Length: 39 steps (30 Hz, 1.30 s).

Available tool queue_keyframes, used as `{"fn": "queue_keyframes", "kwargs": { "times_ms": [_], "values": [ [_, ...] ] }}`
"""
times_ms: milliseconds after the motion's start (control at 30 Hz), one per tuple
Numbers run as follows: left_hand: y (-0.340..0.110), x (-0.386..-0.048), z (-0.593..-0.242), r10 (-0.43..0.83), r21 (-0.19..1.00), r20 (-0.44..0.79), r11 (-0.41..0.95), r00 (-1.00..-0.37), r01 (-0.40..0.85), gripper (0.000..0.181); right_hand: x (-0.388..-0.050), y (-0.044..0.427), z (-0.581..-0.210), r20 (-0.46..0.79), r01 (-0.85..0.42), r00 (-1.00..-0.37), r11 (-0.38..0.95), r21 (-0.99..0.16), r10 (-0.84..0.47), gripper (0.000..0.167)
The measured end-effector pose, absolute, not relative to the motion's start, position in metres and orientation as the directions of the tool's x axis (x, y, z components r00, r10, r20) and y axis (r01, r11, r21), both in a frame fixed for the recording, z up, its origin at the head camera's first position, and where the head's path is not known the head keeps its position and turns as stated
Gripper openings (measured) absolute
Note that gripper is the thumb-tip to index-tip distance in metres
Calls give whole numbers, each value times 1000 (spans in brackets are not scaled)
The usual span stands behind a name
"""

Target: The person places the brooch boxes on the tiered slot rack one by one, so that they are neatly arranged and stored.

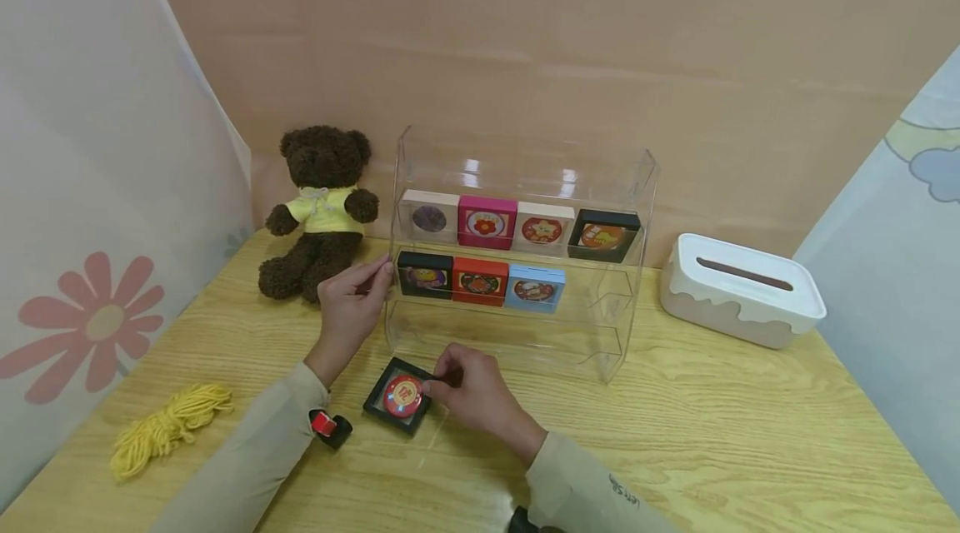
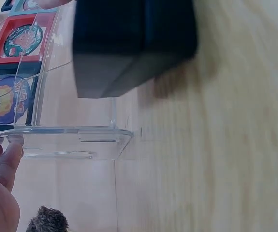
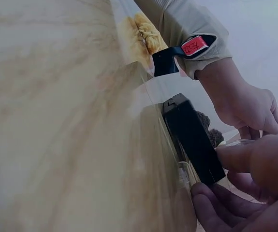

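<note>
My right hand (image 1: 480,391) pinches the right corner of a black square display case (image 1: 416,425) with a red and gold round badge (image 1: 402,396) behind its clear window. In the right wrist view, thumb and fingers hold the end of that black case (image 3: 194,137), which is tilted. Fingertips of my left hand (image 1: 348,304) press the left side panel of a clear acrylic display rack (image 1: 510,337); the left wrist view shows two fingertips (image 2: 15,139) flat against its outer face. A black case (image 1: 424,275), a red case (image 1: 481,281) and a light blue case (image 1: 535,289) share one tier.
Above them stand a cream case (image 1: 430,216), a pink case (image 1: 487,222), another cream case (image 1: 544,227) and a black case (image 1: 603,235). A brown teddy bear (image 1: 326,208) sits left, yellow yarn (image 1: 168,426) lies front left, and a white tissue box (image 1: 742,291) stands right.
</note>
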<state>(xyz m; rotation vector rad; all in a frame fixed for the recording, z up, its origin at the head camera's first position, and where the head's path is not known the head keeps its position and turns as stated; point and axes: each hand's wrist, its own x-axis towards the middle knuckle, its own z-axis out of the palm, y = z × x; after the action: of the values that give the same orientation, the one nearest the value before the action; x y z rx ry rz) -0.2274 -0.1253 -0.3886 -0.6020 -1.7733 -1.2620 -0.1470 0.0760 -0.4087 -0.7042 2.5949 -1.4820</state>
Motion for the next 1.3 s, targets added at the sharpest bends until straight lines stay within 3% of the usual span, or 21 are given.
{"fn": "queue_keyframes", "kwargs": {
  "times_ms": [233,400,600,867,1300],
  "values": [
    [-126,-226,-388,-84,522,843,366,-532,770,19,-149,77,-411,231,-396,-884,388,-832,-407,7],
    [-125,-227,-388,-84,525,842,358,-534,772,19,-152,78,-413,190,-347,-902,391,-853,-387,15],
    [-125,-227,-389,-87,530,838,363,-539,766,19,-153,81,-410,143,-281,-919,355,-892,-367,12],
    [-124,-225,-387,-91,520,846,361,-526,774,18,-150,88,-395,107,-202,-916,213,-956,-386,12],
    [-125,-226,-388,-83,518,846,361,-526,776,20,-158,123,-349,137,-234,-928,256,-938,-346,13]
  ]
}}
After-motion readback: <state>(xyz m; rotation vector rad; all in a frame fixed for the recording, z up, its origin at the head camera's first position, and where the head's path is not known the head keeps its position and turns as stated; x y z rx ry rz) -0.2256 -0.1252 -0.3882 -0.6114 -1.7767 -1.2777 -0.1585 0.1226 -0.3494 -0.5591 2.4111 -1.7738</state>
